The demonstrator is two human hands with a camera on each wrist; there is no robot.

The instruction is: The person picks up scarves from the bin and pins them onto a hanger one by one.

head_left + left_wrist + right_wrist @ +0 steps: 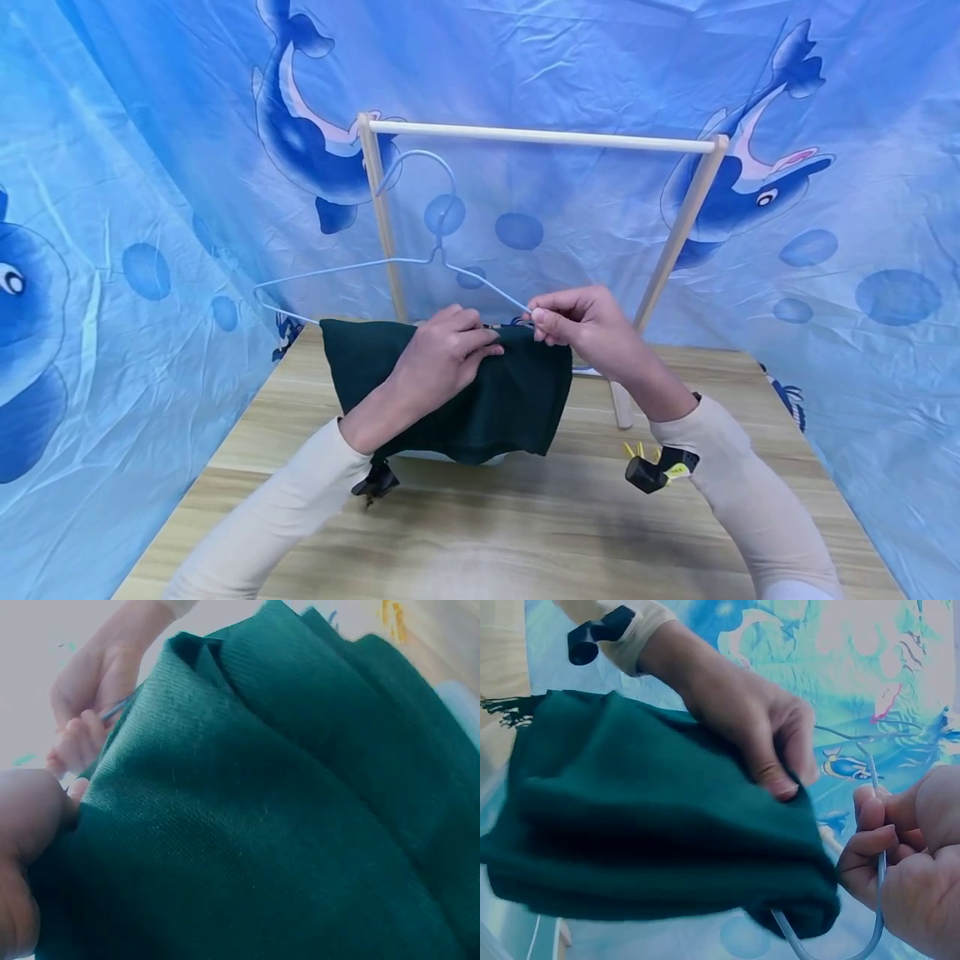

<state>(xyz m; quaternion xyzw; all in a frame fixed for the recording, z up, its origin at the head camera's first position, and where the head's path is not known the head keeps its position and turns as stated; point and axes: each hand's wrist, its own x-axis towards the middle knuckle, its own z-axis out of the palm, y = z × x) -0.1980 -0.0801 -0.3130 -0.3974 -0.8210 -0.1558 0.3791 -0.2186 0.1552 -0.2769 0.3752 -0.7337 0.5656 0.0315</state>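
A dark green cloth [480, 400] hangs folded over the lower bar of a pale blue wire hanger [341, 268], whose hook points up. My left hand [446, 350] pinches the cloth's upper edge near the middle; in the right wrist view the thumb of this left hand [735, 712] lies on the fabric. With bent fingers my right hand [581, 325] grips the hanger's right sloping arm, close to the cloth's top right corner. The right wrist view shows the hanger's rounded end [874, 937] coming out of the green cloth [660, 810]. Cloth fills most of the left wrist view.
Behind the hanger stands a wooden rack with a white rail [540, 136] and slanted posts [682, 221]. A wood-grain table [465, 533] lies below. Blue curtains [600, 67] with dolphin prints surround it. Part of a white object [427, 456] shows under the cloth.
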